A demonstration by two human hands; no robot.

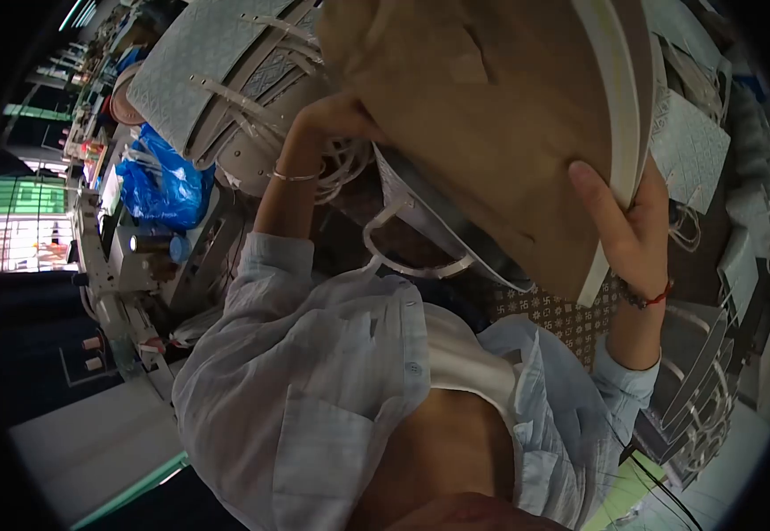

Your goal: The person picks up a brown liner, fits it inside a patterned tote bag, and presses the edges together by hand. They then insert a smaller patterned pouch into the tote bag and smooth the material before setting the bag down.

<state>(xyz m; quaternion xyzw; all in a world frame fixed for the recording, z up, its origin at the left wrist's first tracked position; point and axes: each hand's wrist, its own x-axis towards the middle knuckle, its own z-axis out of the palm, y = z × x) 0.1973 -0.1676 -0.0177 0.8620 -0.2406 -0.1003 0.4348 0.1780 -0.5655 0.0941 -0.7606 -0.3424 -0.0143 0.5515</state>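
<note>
A large brown fabric piece [491, 168] with a white and yellowish band [619, 97] along its right side fills the upper middle. My right hand [628, 226] grips its right edge, thumb on the brown face and the other fingers behind. At the fabric's left side is my left hand [341, 119], its fingers hidden behind the material. Below the brown fabric hangs a light patterned panel [429, 208] with a pale looped handle [416, 268], close in front of my body.
Patterned bags with pale handles [199, 71] are piled at the upper left. A blue plastic bag [168, 181] lies beside a sewing machine [124, 261]. More patterned panels [690, 150] and grey bags [681, 380] stand at the right.
</note>
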